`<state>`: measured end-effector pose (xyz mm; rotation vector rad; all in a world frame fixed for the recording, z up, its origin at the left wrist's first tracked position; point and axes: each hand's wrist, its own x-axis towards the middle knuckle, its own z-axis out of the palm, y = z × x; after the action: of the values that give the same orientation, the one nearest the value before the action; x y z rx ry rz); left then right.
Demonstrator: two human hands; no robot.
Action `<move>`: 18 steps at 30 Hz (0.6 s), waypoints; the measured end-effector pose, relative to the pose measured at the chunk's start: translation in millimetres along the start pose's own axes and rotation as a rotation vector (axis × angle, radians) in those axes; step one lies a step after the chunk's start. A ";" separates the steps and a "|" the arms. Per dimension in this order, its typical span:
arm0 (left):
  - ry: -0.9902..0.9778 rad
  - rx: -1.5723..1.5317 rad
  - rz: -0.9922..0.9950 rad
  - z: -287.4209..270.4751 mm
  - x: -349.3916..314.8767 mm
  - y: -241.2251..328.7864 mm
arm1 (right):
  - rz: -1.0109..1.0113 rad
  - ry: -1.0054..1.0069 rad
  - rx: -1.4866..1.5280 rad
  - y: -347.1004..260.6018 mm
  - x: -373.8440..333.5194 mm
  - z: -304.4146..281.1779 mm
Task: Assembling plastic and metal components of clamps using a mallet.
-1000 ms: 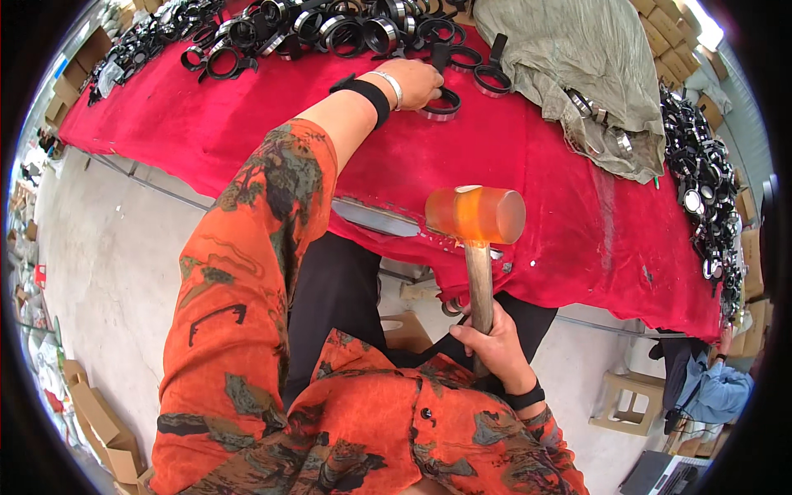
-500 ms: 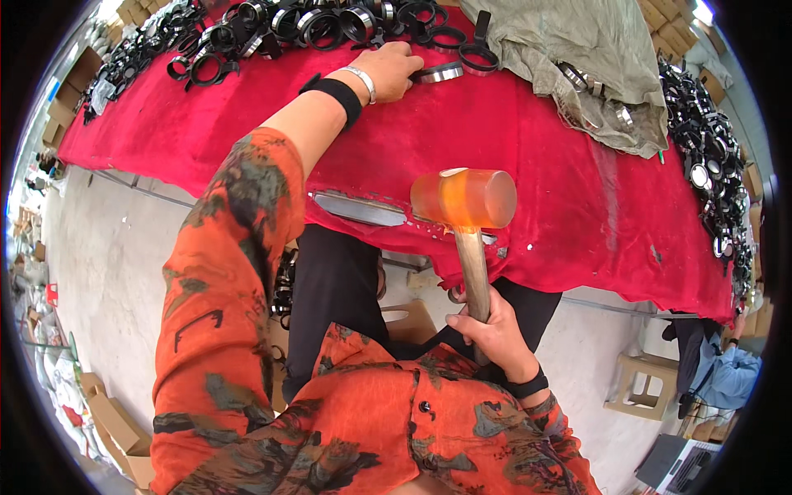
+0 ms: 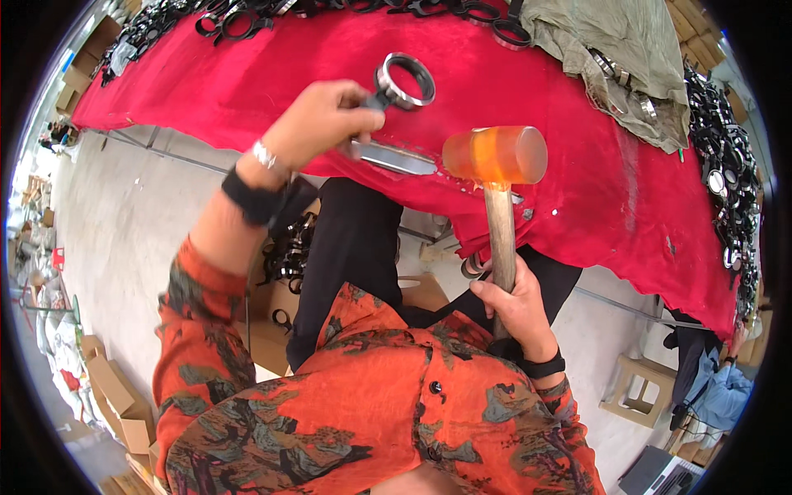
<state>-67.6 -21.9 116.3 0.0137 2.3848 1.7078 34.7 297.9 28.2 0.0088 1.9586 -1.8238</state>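
My left hand [image 3: 322, 124] is closed on the black stem of a ring-shaped part [image 3: 405, 80], black with a silver band. It holds the part up above the red cloth [image 3: 528, 87], with the ring tilted away from the fingers. My right hand [image 3: 517, 304] grips the wooden handle of a mallet [image 3: 495, 155], whose amber, see-through head points up near the table's front edge. Between the two hands, a bare metal bar [image 3: 396, 157] shows through an opening in the cloth at that edge.
Many similar black rings [image 3: 239, 25] lie heaped along the table's far side. A grey-green cloth [image 3: 606, 49] covers some at the back right, and more are piled at the far right [image 3: 722, 165]. Cardboard boxes [image 3: 111, 392] and a beige stool [image 3: 639, 388] stand on the floor.
My left hand has drawn back from the far pile toward me, lifting a ring part off the cloth. The mallet stays upright in my right hand; the whole view has shifted slightly.
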 end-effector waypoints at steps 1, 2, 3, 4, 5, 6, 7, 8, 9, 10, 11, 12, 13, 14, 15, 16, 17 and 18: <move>0.010 -0.052 -0.004 5.7 -16.3 -9.7 | -0.019 -0.002 -0.007 -1.6 -0.7 1.0; 0.016 -0.104 -0.005 13.2 -28.3 -23.5 | -0.018 0.002 -0.010 -4.3 -1.7 2.1; 0.016 -0.169 -0.036 19.3 -40.4 -37.0 | -0.021 0.002 -0.037 -7.5 -2.7 4.5; 0.005 -0.237 -0.068 26.1 -48.8 -50.4 | -0.020 0.012 -0.064 -10.9 -4.5 6.7; 0.046 -0.285 -0.033 36.0 -55.2 -58.5 | -0.018 0.021 -0.066 -14.2 -6.6 8.8; 0.032 -0.368 -0.003 42.8 -56.7 -74.8 | -0.022 0.029 -0.087 -17.9 -8.0 10.3; 0.040 -0.456 0.028 52.7 -57.2 -87.7 | -0.027 0.037 -0.110 -22.9 -8.8 11.4; 0.049 -0.544 0.058 62.5 -55.7 -99.0 | -0.026 0.045 -0.117 -30.9 -10.6 12.8; 0.015 -0.521 0.106 68.5 -53.3 -106.0 | -0.023 0.056 -0.085 -40.3 -13.7 14.8; 0.057 -0.474 0.147 74.8 -50.0 -110.7 | -0.019 0.068 -0.052 -48.6 -16.0 16.3; 0.097 -0.454 0.164 77.7 -47.7 -113.6 | -0.081 0.082 -0.069 -54.3 -16.8 16.8; 0.135 -0.437 0.178 79.8 -46.2 -112.9 | -0.134 0.106 -0.055 -67.1 -19.8 20.1; 0.125 -0.446 0.177 79.9 -45.4 -113.7 | -0.193 0.134 -0.070 -77.7 -22.3 23.9; 0.173 -0.404 0.164 79.1 -44.9 -115.1 | -0.253 0.160 -0.085 -86.1 -24.0 27.7; 0.221 -0.361 0.153 78.9 -44.5 -115.1 | -0.302 0.189 -0.127 -92.4 -24.8 31.1; 0.215 -0.369 0.154 79.6 -45.2 -114.7 | -0.299 0.196 -0.134 -89.5 -25.7 31.9; 0.230 -0.358 0.156 79.9 -46.3 -114.3 | -0.306 0.223 -0.284 -81.6 -24.9 32.4; 0.241 -0.352 0.163 80.9 -44.0 -112.1 | -0.313 0.255 -0.440 -75.0 -23.7 31.8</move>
<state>2.1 11.2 -6.5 -0.0568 2.2544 2.3039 42.9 266.0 106.3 -0.2269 2.6329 -1.5870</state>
